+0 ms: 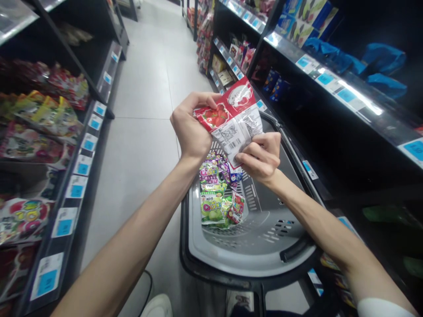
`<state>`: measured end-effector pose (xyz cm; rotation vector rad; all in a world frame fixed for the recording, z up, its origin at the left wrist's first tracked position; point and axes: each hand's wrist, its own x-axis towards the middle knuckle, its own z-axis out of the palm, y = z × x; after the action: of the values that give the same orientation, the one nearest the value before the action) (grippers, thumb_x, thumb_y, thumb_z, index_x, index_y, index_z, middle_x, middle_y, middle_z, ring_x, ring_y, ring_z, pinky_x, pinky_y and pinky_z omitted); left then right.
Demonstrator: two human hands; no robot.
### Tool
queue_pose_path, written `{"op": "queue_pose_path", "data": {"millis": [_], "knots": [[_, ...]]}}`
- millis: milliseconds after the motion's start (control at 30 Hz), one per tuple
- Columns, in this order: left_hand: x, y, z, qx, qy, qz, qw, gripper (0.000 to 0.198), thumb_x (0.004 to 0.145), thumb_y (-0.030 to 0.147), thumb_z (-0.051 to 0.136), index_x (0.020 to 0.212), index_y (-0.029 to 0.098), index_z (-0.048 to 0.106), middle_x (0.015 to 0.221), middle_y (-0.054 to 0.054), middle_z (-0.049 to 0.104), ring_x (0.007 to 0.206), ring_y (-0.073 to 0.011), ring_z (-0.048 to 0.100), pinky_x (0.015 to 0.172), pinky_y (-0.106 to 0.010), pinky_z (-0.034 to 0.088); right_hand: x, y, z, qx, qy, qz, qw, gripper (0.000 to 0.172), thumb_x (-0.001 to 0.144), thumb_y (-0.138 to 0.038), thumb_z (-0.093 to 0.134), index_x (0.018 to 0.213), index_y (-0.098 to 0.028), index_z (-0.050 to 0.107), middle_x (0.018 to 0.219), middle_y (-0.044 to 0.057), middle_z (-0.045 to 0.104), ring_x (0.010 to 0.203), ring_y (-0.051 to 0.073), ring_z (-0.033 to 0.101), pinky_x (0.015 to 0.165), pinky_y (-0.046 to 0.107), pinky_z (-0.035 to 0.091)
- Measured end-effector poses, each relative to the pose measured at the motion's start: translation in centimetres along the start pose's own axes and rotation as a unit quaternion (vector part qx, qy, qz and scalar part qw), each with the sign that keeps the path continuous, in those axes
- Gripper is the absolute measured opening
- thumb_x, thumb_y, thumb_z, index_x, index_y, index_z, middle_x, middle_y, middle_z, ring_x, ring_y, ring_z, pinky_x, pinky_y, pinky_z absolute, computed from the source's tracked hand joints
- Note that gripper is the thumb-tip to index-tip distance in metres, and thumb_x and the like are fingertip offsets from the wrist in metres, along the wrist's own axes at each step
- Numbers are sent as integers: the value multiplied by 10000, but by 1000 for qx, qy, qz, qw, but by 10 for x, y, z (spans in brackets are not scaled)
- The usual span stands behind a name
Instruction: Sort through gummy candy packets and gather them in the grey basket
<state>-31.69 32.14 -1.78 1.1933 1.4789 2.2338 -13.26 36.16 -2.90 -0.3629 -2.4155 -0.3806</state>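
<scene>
Both hands hold one red and clear snack packet point(235, 119) printed with strawberries, its back label and barcode facing me. My left hand point(191, 127) grips its upper left edge. At the packet's lower corner, my right hand point(261, 156) pinches it. The packet hangs above a grey shopping basket point(264, 246) with a black rim and handle. Inside the basket lie green candy bags point(213, 207), a purple bag point(211, 169) and a small red bag point(237, 208).
I stand in a shop aisle with a pale tiled floor point(145, 110). Black shelves on the left point(82, 145) carry colourful snack bags and blue price tags. Shelves on the right point(330, 79) hold boxes and blue packs. My shoe point(158, 306) shows at the bottom.
</scene>
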Motion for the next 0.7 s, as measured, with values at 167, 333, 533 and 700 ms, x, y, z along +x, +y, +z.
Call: {"op": "queue_pose_path", "data": {"millis": [167,333,533,700], "knots": [[-1,-1,-1,-27,-8,17,999,121,909,263,605,792,240,625,1042,-6,734,1026,-190,699,864,-324,599,1,-1,2,-7,30,-21,999,298,986,-354,543,731,-237,645,675,20,536,891,170,584,875,410,400],[0,-1,-1,-22,-4,47,999,132,952,307,621,846,244,669,1027,11,727,1057,-168,685,977,-353,576,2,1,4,-17,32,-24,999,281,970,-356,562,728,-230,631,706,21,529,889,172,568,867,405,394],[0,2,-5,31,-4,84,996,167,972,377,602,935,295,744,1108,-3,705,1167,-210,654,1066,-415,547,3,-1,3,-40,53,-22,998,309,993,-320,481,735,-224,623,775,31,576,904,168,530,840,386,402],[4,-7,-5,14,-2,104,994,206,952,446,615,952,293,752,1126,-20,690,1189,-229,642,1061,-411,550,6,-3,4,-3,114,-24,993,361,1015,-275,406,710,-198,582,820,35,588,891,162,528,835,377,435]]}}
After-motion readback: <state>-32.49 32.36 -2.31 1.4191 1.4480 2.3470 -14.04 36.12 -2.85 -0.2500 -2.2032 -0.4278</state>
